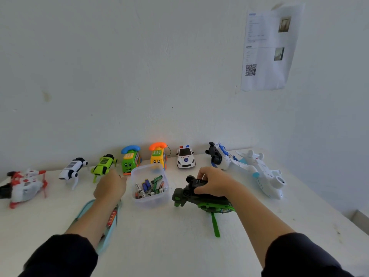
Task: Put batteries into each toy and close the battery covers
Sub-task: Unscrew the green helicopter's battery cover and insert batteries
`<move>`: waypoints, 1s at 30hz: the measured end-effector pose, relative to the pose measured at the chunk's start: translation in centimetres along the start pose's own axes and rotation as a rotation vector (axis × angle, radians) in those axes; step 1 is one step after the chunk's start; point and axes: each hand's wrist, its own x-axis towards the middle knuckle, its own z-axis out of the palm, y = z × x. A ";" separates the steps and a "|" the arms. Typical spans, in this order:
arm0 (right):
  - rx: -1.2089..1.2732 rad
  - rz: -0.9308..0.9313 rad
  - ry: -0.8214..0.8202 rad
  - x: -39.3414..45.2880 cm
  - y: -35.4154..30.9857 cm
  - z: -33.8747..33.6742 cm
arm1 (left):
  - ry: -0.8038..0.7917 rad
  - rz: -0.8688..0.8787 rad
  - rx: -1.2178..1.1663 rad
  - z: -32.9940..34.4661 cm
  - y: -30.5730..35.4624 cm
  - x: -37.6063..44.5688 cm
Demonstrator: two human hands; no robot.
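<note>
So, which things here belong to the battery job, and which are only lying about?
For the job:
- green and black helicopter, gripped by the right hand
- tub of batteries, beside the left hand
- the other toys in the row, for example the police car and the green phone bus

Lying about:
- paper sheet on the wall
- light blue item under the left forearm; I cannot tell what it is

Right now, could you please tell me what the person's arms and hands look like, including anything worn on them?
Both arms wear dark, nearly black long sleeves pushed up towards the elbows, leaving the forearms bare. The left hand and the right hand are bare too: no gloves, and no rings, watch or bracelet show on the sides facing the camera. The fabric looks plain, with no visible print or markings.
</note>
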 end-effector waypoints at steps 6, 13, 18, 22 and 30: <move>-0.032 0.010 -0.024 -0.2 0.0 -0.5 | 0.004 0.008 -0.169 0.0 0.3 -0.2; -0.011 0.025 -0.021 -0.1 -0.3 -0.3 | -0.041 0.108 -0.656 -1.9 6.8 -2.0; -0.043 0.010 0.004 -0.5 -1.2 -0.1 | 0.014 0.099 -0.991 -1.9 10.8 -3.8; -0.012 0.038 0.018 -0.7 -1.4 -0.1 | 0.070 0.182 -1.010 -1.0 11.8 -5.6; 0.015 0.063 0.014 -0.7 -1.4 -0.1 | 0.029 0.180 -1.026 0.0 11.9 -6.7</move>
